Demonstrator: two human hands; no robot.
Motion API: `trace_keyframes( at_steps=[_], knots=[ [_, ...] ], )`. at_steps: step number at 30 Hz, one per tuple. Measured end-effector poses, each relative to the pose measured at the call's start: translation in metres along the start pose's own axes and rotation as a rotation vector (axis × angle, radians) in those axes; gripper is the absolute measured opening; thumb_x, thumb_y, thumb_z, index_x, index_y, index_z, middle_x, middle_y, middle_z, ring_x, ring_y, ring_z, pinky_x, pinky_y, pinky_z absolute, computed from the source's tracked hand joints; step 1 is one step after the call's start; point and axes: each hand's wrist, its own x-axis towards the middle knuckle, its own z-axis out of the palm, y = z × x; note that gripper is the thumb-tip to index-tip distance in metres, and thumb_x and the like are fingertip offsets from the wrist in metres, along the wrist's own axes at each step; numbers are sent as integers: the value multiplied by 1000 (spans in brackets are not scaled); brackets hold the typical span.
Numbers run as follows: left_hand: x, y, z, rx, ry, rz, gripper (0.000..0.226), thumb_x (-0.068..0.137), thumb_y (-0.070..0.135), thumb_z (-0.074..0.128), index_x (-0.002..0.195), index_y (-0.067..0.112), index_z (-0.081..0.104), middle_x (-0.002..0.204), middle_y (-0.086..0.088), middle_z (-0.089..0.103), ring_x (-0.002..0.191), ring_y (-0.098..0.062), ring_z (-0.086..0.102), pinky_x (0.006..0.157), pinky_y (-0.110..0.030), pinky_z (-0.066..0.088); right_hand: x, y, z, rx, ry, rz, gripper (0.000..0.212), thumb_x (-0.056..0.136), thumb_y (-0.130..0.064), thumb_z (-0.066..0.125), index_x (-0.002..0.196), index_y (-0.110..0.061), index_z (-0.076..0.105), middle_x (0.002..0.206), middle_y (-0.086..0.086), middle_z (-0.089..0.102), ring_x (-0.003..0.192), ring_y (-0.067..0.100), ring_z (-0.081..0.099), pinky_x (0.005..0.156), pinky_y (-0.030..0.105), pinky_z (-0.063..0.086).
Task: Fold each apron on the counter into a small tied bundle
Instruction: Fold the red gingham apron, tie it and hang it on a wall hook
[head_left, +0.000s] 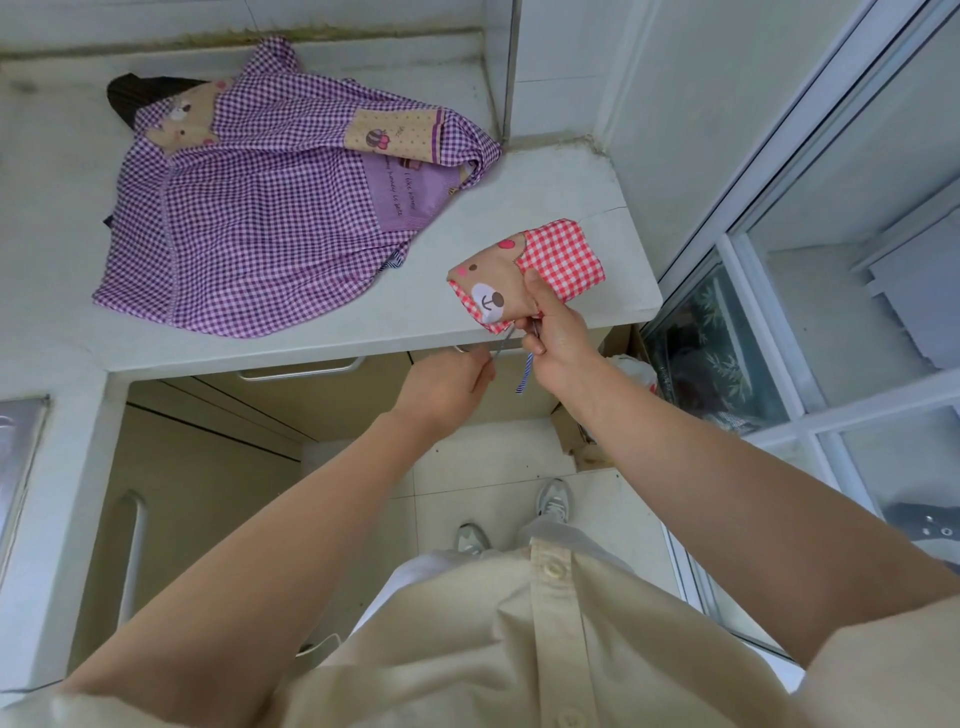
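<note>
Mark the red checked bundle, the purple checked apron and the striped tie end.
Red-and-white checked folded cloth bundle (563, 254), head view, on its checked panel.
Purple-and-white checked cloth apron (249, 249), head view, on its flat middle.
Blue-and-white striped tie end (523, 374), head view, on the dangling part.

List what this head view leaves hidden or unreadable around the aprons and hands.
Head view, strap: knotted or not, covered by the left hand and right hand.
Head view, red checked bundle: near end hidden behind the right hand.
Head view, purple apron: pocket lettering too small to read.
Head view, dark cloth: mostly under the purple apron.
</note>
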Motion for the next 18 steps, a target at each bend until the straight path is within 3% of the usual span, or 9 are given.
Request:
trace_keyframes(
  at_steps=[3,7,13,15,18],
  knots=[
    [1,8,3,91,41,127,29,102,26,38,96,10,62,80,-8,65,73,-33,59,56,-34,39,0,-3,3,-44,-13,-14,15,91,-26,68,87,-14,59,72,-2,57,48,3,48,35,15,24],
    [4,11,-15,132,324,173,27,92,25,41,74,10,55,47,-5,47,37,-31,40,43,-24,23,0,-4,-3,-155,-23,-53,13,91,-20,68,83,-15,58,68,-4,57,46,2,46,37,12,33],
    [18,14,-43,113,404,227,34,89,33,37,71,9,53,54,-5,54,43,-30,45,48,-26,23,1,5,-12,-416,-61,-153,17,92,-21,67,77,-18,60,65,-8,60,45,-5,53,46,12,38],
    [30,12,-48,71,406,109,33,91,33,38,77,8,55,60,-6,55,52,-31,48,50,-31,29,-1,8,-9,-461,-108,-163,23,93,-26,65,74,-16,59,57,-12,61,46,-4,53,48,13,37],
    [37,-4,-46,-72,442,-125,33,92,31,37,79,7,55,66,-5,49,61,-29,46,55,-33,31,-5,4,-1,-407,-145,-180,25,95,-17,61,71,-17,54,42,-18,50,36,-3,44,44,10,32]
  ],
)
